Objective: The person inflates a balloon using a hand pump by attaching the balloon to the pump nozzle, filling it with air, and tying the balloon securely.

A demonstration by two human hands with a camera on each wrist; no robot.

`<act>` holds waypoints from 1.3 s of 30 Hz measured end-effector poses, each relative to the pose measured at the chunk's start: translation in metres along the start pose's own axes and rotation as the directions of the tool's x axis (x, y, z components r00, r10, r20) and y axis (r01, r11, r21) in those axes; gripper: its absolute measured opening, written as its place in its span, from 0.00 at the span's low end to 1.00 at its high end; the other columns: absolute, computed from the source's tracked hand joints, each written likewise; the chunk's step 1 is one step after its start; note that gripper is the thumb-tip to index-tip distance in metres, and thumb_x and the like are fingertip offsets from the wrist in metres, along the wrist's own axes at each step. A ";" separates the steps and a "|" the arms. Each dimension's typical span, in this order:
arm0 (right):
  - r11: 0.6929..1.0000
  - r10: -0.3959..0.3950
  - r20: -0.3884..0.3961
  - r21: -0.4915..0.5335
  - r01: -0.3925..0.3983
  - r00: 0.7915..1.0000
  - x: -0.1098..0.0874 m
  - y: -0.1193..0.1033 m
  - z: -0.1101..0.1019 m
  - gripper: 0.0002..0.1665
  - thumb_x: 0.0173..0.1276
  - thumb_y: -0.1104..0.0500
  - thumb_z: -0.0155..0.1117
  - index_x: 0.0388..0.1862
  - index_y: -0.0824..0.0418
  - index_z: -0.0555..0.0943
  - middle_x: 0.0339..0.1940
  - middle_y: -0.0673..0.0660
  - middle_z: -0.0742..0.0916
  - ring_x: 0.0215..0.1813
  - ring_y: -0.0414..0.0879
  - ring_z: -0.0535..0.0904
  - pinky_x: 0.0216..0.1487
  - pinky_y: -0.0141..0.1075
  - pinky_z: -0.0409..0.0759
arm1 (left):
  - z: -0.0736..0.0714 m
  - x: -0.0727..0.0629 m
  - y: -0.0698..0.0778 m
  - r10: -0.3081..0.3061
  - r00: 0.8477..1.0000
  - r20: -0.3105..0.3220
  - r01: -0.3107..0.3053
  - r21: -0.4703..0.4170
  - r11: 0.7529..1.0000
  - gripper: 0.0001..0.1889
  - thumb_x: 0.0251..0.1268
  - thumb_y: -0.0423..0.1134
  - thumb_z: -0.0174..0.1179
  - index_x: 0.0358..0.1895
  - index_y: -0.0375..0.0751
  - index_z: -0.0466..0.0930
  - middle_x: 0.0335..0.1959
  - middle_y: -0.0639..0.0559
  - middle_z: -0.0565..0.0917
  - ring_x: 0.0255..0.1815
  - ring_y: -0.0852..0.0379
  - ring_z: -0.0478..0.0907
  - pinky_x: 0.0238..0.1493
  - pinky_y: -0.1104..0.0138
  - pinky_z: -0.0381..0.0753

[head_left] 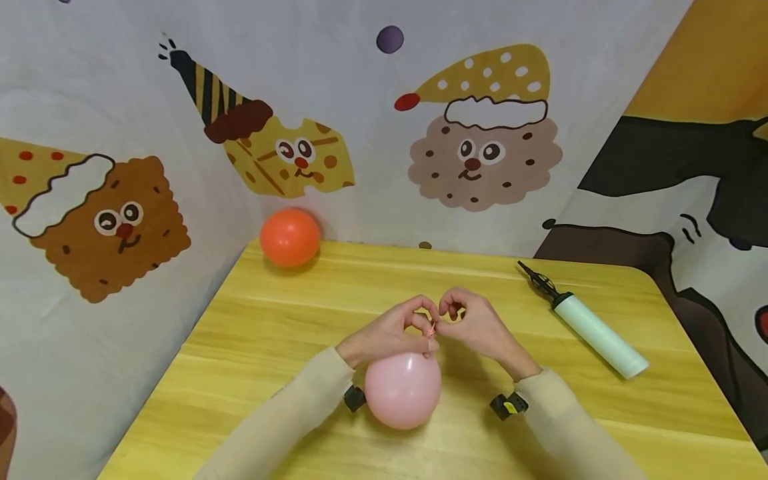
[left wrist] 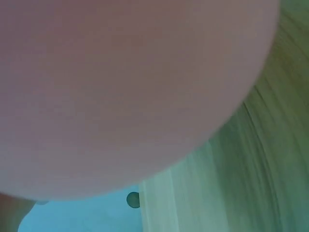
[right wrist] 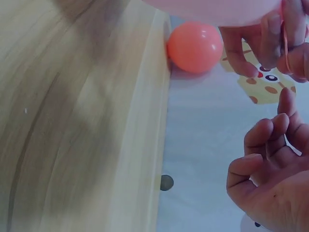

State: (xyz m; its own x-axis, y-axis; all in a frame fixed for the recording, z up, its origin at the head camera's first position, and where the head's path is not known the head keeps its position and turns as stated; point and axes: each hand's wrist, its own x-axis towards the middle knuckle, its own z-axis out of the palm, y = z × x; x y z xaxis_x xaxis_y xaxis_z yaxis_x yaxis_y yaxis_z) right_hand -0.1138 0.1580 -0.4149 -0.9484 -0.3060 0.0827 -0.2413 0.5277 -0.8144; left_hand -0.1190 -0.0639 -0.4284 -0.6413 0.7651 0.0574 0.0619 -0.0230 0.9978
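Note:
A pink balloon [head_left: 403,392], inflated and round, hangs below the hands in the head view and fills most of the left wrist view. The left hand [head_left: 399,331] grips its neck, with thumb and fingers curled over the top of the balloon. A twisted bit of the neck [head_left: 431,330] shows between the hands. At that neck end, the right hand [head_left: 477,327] pinches with thumb and forefinger. In the right wrist view, the other fingers [right wrist: 258,137] of the right hand are bent, and a thin stretched band of the neck [right wrist: 286,46] crosses the left hand's fingers.
An orange balloon [head_left: 291,237] sits at the far left corner of the wooden table [head_left: 240,373]. A pale green hand pump [head_left: 600,335] with a black nozzle lies at the right. Behind the table hangs a printed cloth [head_left: 372,167] with cartoon biscuits and cheese.

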 end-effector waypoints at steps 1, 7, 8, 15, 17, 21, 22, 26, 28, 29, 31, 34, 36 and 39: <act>1.000 -0.006 -0.004 -0.002 0.006 1.000 0.000 -0.001 0.000 0.13 0.56 0.58 0.75 0.37 0.52 0.80 0.33 0.54 0.79 0.36 0.50 0.74 0.28 0.33 0.70 | -0.001 0.000 0.001 0.002 1.000 0.001 -0.002 0.009 1.000 0.18 0.71 0.37 0.63 0.59 0.43 0.69 0.34 0.52 0.86 0.38 0.56 0.85 0.54 0.58 0.84; 0.996 -0.077 -0.059 -0.041 0.075 0.995 -0.003 -0.005 0.002 0.15 0.56 0.59 0.75 0.41 0.50 0.82 0.38 0.54 0.84 0.42 0.48 0.77 0.38 0.39 0.76 | -0.005 0.003 0.001 0.051 0.999 0.007 -0.051 -0.011 0.999 0.18 0.79 0.34 0.54 0.67 0.37 0.67 0.32 0.50 0.86 0.40 0.53 0.84 0.53 0.58 0.84; 0.996 -0.083 -0.066 -0.038 0.081 0.994 -0.004 -0.006 0.002 0.14 0.56 0.59 0.75 0.41 0.50 0.82 0.38 0.54 0.84 0.42 0.48 0.77 0.38 0.39 0.75 | -0.006 0.003 0.001 0.050 0.999 0.004 -0.050 -0.022 0.999 0.17 0.80 0.34 0.53 0.67 0.38 0.67 0.32 0.51 0.86 0.40 0.54 0.84 0.52 0.59 0.84; 0.999 -0.039 -0.054 0.011 0.039 0.998 -0.006 -0.014 0.006 0.11 0.58 0.60 0.74 0.37 0.52 0.81 0.34 0.49 0.84 0.38 0.49 0.78 0.32 0.36 0.75 | -0.009 -0.003 -0.004 0.020 1.000 -0.009 -0.020 -0.089 0.996 0.15 0.83 0.36 0.50 0.65 0.37 0.67 0.39 0.47 0.88 0.45 0.53 0.85 0.49 0.57 0.86; 0.999 -0.045 -0.044 0.012 0.045 0.998 -0.006 -0.016 0.006 0.11 0.57 0.60 0.75 0.36 0.51 0.82 0.34 0.49 0.84 0.36 0.49 0.77 0.31 0.36 0.74 | -0.010 -0.004 -0.004 0.026 1.000 -0.007 -0.026 -0.080 0.996 0.14 0.83 0.35 0.50 0.65 0.38 0.67 0.41 0.45 0.89 0.47 0.52 0.86 0.51 0.56 0.86; 0.996 -0.091 -0.045 -0.012 0.090 0.995 -0.006 -0.020 0.005 0.11 0.58 0.57 0.79 0.34 0.50 0.82 0.33 0.48 0.84 0.34 0.50 0.75 0.30 0.35 0.71 | -0.014 -0.002 -0.001 0.044 0.999 0.003 -0.044 -0.037 0.998 0.13 0.84 0.34 0.48 0.64 0.37 0.65 0.40 0.43 0.88 0.47 0.52 0.85 0.49 0.58 0.86; 0.994 -0.108 -0.047 -0.023 0.107 0.993 -0.006 -0.020 0.006 0.11 0.59 0.57 0.80 0.34 0.50 0.83 0.33 0.47 0.84 0.34 0.49 0.76 0.31 0.35 0.71 | -0.015 -0.001 0.000 0.049 0.999 0.008 -0.049 -0.022 0.999 0.12 0.84 0.33 0.48 0.62 0.37 0.65 0.39 0.44 0.87 0.46 0.52 0.84 0.48 0.59 0.85; 0.982 -0.178 -0.081 -0.075 0.172 0.981 -0.007 -0.021 0.009 0.09 0.61 0.60 0.79 0.34 0.48 0.86 0.34 0.43 0.84 0.37 0.44 0.77 0.34 0.35 0.73 | -0.018 -0.001 -0.001 0.031 0.999 0.021 -0.031 -0.008 0.999 0.09 0.84 0.32 0.46 0.60 0.38 0.63 0.38 0.49 0.86 0.46 0.55 0.83 0.49 0.61 0.84; 0.976 -0.205 -0.097 -0.093 0.196 0.974 -0.008 -0.021 0.011 0.08 0.62 0.62 0.78 0.34 0.48 0.88 0.34 0.43 0.84 0.38 0.42 0.78 0.34 0.35 0.73 | -0.019 -0.001 -0.002 0.026 1.000 0.010 -0.026 -0.012 1.000 0.08 0.84 0.32 0.46 0.59 0.39 0.63 0.37 0.50 0.86 0.45 0.55 0.83 0.48 0.62 0.84; 0.974 -0.215 -0.103 -0.100 0.205 0.971 -0.008 -0.021 0.013 0.08 0.62 0.62 0.77 0.34 0.49 0.88 0.35 0.43 0.84 0.39 0.42 0.78 0.35 0.35 0.74 | -0.020 -0.001 -0.003 0.022 1.000 0.003 -0.022 -0.017 1.000 0.08 0.84 0.32 0.46 0.58 0.39 0.63 0.37 0.49 0.86 0.45 0.55 0.83 0.46 0.62 0.84; 0.971 -0.222 -0.116 -0.114 0.209 0.968 -0.009 -0.021 0.014 0.08 0.62 0.63 0.77 0.34 0.50 0.88 0.35 0.43 0.84 0.39 0.41 0.78 0.34 0.35 0.74 | -0.020 -0.001 -0.005 0.017 1.000 -0.015 -0.018 -0.026 1.000 0.08 0.84 0.33 0.47 0.58 0.39 0.63 0.38 0.47 0.87 0.43 0.55 0.83 0.44 0.62 0.83; 0.971 -0.216 -0.114 -0.133 0.201 0.970 -0.008 -0.023 0.016 0.08 0.61 0.62 0.78 0.32 0.51 0.87 0.34 0.43 0.83 0.38 0.41 0.77 0.34 0.34 0.75 | -0.021 -0.001 -0.007 0.006 0.999 -0.040 -0.007 -0.039 0.999 0.09 0.83 0.34 0.49 0.58 0.38 0.64 0.41 0.37 0.87 0.42 0.54 0.84 0.41 0.62 0.83; 0.971 -0.205 -0.105 -0.145 0.189 0.973 -0.008 -0.024 0.016 0.09 0.60 0.62 0.79 0.31 0.51 0.85 0.33 0.44 0.83 0.38 0.42 0.78 0.33 0.34 0.75 | -0.020 -0.001 -0.009 -0.006 0.998 -0.060 0.003 -0.046 0.999 0.10 0.82 0.34 0.51 0.58 0.38 0.64 0.44 0.33 0.87 0.42 0.55 0.85 0.41 0.62 0.84; 0.973 -0.182 -0.084 -0.161 0.167 0.980 -0.008 -0.025 0.016 0.10 0.60 0.61 0.80 0.30 0.51 0.84 0.33 0.45 0.82 0.38 0.45 0.79 0.34 0.34 0.76 | -0.020 0.000 -0.012 -0.012 0.996 -0.087 0.008 -0.045 0.999 0.11 0.81 0.33 0.53 0.58 0.37 0.65 0.47 0.33 0.88 0.40 0.55 0.87 0.38 0.62 0.85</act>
State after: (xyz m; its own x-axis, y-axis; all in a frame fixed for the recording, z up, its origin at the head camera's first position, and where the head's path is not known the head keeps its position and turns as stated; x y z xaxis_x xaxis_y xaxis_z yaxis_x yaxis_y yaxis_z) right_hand -0.0972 0.1345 -0.4041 -0.9025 -0.3294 0.2776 -0.4262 0.5895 -0.6862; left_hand -0.1351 -0.0767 -0.4394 -0.7058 0.7067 0.0485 0.0227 -0.0459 0.9987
